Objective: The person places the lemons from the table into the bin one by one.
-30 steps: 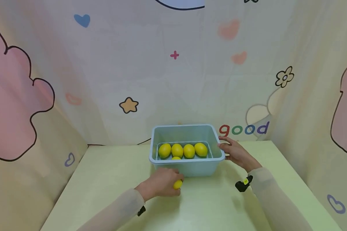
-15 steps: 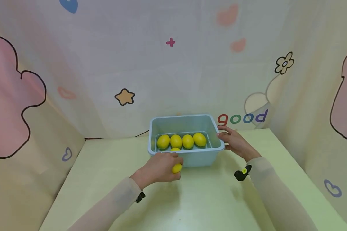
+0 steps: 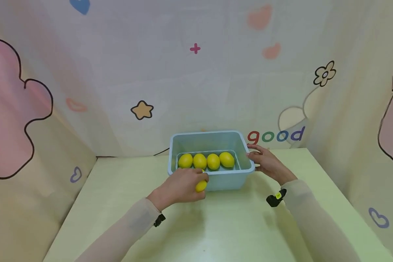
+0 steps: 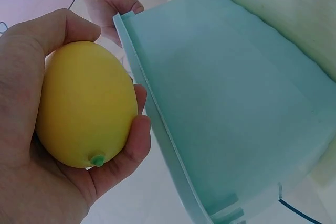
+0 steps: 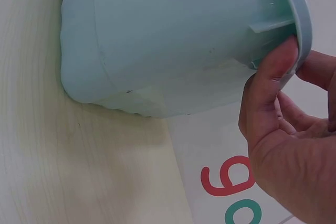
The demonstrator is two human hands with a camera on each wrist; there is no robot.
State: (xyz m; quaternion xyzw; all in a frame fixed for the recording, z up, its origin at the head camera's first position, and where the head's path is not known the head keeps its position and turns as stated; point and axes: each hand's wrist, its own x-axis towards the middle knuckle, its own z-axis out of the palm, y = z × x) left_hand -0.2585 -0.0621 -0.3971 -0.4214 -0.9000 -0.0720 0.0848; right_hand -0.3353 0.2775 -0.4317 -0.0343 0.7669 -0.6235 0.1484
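Note:
My left hand (image 3: 182, 185) grips a yellow lemon (image 4: 86, 103) with a small green tip, fingers curled round it. That hand is at the near rim of a light blue plastic bin (image 3: 227, 181), a little left of the bin's middle. At the bin's right end, my right hand (image 3: 270, 166) pinches the rim between thumb and fingers, as the right wrist view shows. Inside the bin, several lemons (image 3: 213, 162) lie in a row. Another yellow patch just behind my left hand is mostly hidden.
The bin stands on a pale table (image 3: 232, 225), close to the back edge. Behind it hangs a printed curtain (image 3: 196, 91) with hearts, a star and the word "good". Curtain also closes off both sides.
My left hand has risen with the lemon, from low in front of the bin up to its near rim. The right hand stays on the rim. The head view has tilted slightly.

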